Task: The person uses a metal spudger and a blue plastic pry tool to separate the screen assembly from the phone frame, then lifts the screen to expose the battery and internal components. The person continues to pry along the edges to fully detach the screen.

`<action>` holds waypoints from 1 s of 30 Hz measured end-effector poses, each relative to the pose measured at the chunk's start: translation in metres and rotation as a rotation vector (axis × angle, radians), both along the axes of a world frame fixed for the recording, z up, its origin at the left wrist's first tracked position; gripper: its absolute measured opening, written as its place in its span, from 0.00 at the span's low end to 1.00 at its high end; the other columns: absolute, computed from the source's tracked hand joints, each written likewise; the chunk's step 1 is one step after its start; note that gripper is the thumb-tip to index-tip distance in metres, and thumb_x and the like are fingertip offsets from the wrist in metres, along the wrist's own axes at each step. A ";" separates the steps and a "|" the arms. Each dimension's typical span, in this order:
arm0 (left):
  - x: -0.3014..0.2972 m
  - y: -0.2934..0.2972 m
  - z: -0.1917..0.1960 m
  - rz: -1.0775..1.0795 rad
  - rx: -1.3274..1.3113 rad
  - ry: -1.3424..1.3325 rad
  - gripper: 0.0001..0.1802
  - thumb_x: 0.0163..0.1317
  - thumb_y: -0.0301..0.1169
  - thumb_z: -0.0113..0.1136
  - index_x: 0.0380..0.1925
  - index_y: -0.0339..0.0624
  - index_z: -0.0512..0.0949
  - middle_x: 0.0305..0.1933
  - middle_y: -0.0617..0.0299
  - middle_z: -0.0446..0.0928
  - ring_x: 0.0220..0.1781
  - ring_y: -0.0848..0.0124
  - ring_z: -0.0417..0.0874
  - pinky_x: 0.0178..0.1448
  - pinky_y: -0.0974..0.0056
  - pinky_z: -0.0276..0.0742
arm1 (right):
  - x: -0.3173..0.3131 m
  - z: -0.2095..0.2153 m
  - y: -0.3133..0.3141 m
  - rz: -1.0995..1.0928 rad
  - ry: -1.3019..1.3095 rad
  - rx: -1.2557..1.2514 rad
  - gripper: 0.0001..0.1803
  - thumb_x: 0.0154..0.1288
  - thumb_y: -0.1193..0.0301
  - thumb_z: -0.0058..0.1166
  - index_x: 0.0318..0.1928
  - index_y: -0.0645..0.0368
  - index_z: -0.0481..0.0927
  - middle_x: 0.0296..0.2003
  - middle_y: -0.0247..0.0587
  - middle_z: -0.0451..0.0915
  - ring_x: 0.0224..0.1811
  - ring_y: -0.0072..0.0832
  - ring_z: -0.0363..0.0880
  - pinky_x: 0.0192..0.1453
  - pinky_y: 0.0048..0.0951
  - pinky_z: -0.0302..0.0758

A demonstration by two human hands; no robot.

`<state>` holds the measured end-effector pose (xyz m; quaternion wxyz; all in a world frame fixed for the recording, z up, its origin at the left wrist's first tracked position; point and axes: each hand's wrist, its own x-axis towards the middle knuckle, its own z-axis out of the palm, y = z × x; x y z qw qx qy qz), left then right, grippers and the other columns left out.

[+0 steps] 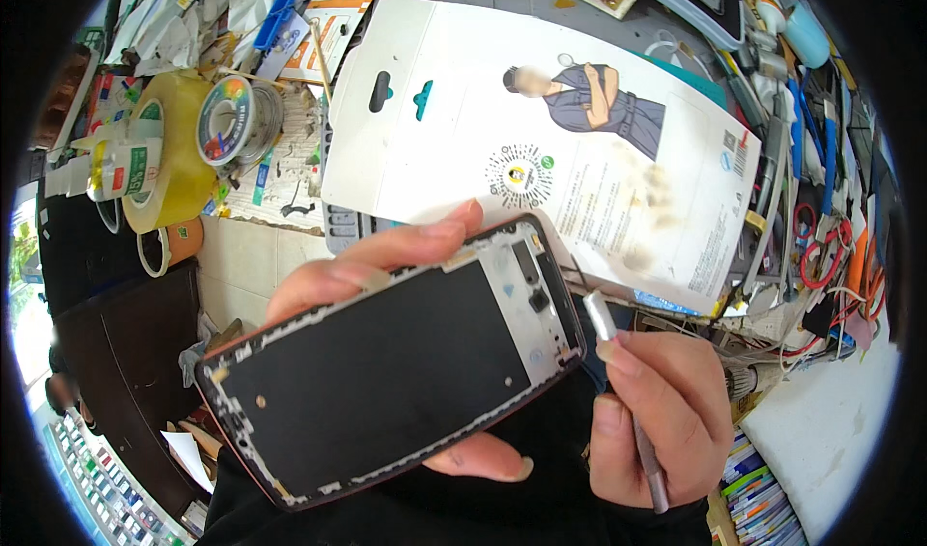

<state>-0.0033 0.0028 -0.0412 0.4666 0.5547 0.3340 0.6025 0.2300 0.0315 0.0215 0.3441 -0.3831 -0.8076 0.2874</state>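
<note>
Black rectangular phone frame (357,372), held tilted between thumb and fingers of bare left hand (391,249); slim silver needle-tipped tool (601,316) pinched in bare right hand (676,411). Looks like edge cleaning; calls for careful tip placement.

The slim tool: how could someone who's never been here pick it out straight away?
Start at the big white cardboard package across the upper middle. Below its lower right edge is the right hand, holding the slim tool. Unlike the broad, flat phone frame in the left hand, it is rod-like, silver near its top, with a thin dark tip.
</note>
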 end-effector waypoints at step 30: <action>-0.017 -0.004 -0.013 -0.145 -0.080 -0.392 0.23 0.77 0.34 0.56 0.68 0.46 0.65 0.71 0.30 0.67 0.80 0.30 0.57 0.81 0.21 0.47 | -0.028 -0.003 0.010 -0.078 -0.037 0.058 0.14 0.61 0.84 0.66 0.48 0.66 0.88 0.41 0.49 0.87 0.36 0.41 0.87 0.41 0.32 0.83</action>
